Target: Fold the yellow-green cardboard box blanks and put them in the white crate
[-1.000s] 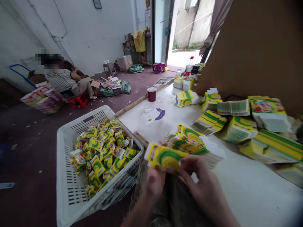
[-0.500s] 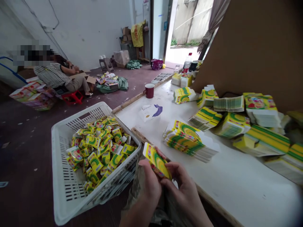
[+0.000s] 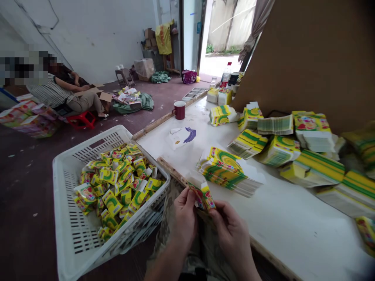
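Note:
Both my hands hold one small yellow-green printed carton (image 3: pixel 204 194) in front of me, just off the near edge of the white table (image 3: pixel 281 222). My left hand (image 3: pixel 184 216) pinches its left side and my right hand (image 3: pixel 231 230) grips its right side; the carton stands partly folded up. A fanned stack of flat cartons (image 3: pixel 227 169) lies on the table just beyond my hands. To my left a white slotted basket (image 3: pixel 67 207) holds several folded cartons (image 3: pixel 117 183).
More stacks of flat cartons (image 3: pixel 293 144) line the table before a brown board (image 3: pixel 307 58). A red mug (image 3: pixel 179 110) stands at the table's far edge. A person in a striped shirt (image 3: pixel 55 91) sits on the floor by colourful boxes (image 3: pixel 26 117). An open doorway (image 3: pixel 219 35) lies beyond.
The carton went from flat and face-up between my hands to turned on edge and partly folded. My hands dropped slightly toward me; the view shifted right.

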Motion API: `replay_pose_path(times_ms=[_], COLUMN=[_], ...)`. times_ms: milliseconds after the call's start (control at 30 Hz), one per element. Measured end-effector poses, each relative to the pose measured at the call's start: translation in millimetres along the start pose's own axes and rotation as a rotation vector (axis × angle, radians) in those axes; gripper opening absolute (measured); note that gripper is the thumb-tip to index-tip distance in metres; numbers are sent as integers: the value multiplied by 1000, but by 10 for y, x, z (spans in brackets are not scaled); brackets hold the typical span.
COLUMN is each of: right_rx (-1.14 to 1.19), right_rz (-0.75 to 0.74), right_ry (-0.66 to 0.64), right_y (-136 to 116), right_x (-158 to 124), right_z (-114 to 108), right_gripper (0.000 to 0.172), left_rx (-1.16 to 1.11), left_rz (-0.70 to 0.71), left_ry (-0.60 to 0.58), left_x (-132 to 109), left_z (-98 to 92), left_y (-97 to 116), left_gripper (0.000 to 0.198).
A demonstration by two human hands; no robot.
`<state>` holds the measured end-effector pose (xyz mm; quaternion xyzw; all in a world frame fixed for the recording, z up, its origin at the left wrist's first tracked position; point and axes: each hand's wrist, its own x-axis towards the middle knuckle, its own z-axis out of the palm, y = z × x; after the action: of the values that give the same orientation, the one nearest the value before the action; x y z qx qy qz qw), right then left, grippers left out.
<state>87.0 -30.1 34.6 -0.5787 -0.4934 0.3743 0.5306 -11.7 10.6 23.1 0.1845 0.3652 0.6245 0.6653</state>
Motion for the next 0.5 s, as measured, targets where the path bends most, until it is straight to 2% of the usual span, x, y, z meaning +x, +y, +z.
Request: replay_pose_path(times_ms=[100,233,333,500], right_rx=[-90,28,56,-47], right_rz=[-34,35,29,-53], right_ry=[59,52,33,39], right_y=[3,-50,-77,-47], right_x=[1,45,28,-28], right_z=[-34,-96,-93,-79], right_gripper=[22,28,30,27], left_rx=[-4,-22,46,165], left_rz=[4,-54,-59,-48], left_ry=[-34,-111,-70,-18], left_x=[-36,-108,-138,-147], left_z=[6,16,-22,-103], left_y=[13,13,-14,-8], left_gripper=[27,33,29,25])
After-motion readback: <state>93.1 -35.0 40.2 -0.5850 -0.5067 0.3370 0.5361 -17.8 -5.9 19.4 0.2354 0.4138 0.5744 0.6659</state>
